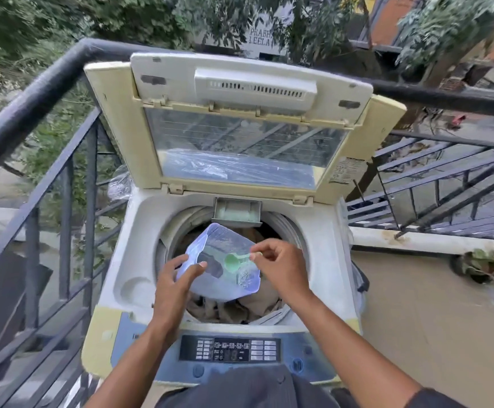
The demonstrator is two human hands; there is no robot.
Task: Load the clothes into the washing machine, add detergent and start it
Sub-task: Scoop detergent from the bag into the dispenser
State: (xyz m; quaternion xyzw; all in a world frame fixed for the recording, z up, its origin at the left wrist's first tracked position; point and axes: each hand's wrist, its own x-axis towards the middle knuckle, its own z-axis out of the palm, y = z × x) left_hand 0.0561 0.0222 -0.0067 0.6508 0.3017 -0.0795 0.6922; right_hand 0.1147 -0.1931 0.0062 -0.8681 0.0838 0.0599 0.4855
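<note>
A clear, bluish detergent container (pixel 225 260) is gripped at nine o'clock by the left hand (pixel 178 279) over the clothes-filled drum (pixel 287 228), its green scoop (pixel 235 260) pinched by the right hand (pixel 278 260).

Home balcony, upper floor, used as laundry spot. Top-load washing machine (pixel 234 260) w/ lid up, clothes (pixel 257 301) in drum, control panel (pixel 229 349) at front. Machine stands vs. black metal railing (pixel 63 178) on left and behind. Beyond railing: trees (pixel 122 16), street below, neighbouring bldg w/ name sign (pixel 262 36). Low parapet ledge (pixel 410 240) at right, potted plant (pixel 487 265) by it. Tan floor (pixel 434 319), daylight.
</note>
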